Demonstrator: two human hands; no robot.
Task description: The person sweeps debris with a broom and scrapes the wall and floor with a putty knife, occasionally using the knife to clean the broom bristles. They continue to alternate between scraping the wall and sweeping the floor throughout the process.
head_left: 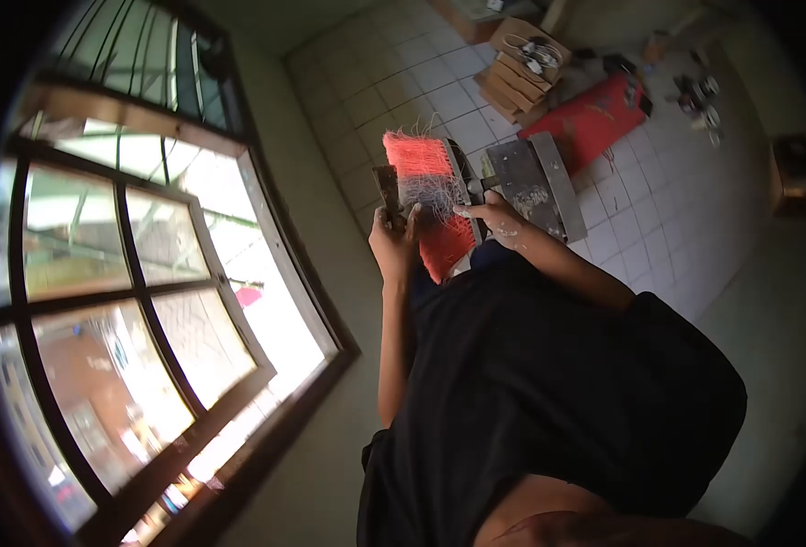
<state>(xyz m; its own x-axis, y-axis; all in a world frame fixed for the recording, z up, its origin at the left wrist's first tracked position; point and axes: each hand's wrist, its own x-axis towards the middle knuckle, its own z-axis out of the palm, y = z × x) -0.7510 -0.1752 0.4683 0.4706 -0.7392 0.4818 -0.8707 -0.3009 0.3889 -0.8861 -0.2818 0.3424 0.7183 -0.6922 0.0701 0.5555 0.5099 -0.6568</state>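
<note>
A broom head (421, 157) with red and grey bristles is held up in front of my body, and fine loose strands stick out from it. My left hand (394, 239) is closed around a dark brown flat piece (386, 187) at the left side of the bristles. My right hand (501, 221), marked with white smears, is closed at the right edge of the bristles; what its fingers grip is partly hidden. Just beyond it is a dark, paint-spotted metal plate (526, 187) with a grey edge. A lower red part of the bristles (446, 246) hangs near my lap.
A barred window (116, 246) stands open on the left. On the tiled floor (357, 118) lie a red board (594, 118), a cardboard box (521, 73) with white cables on it, and several small dark objects (695, 91). A brown box (800, 176) is at the right wall.
</note>
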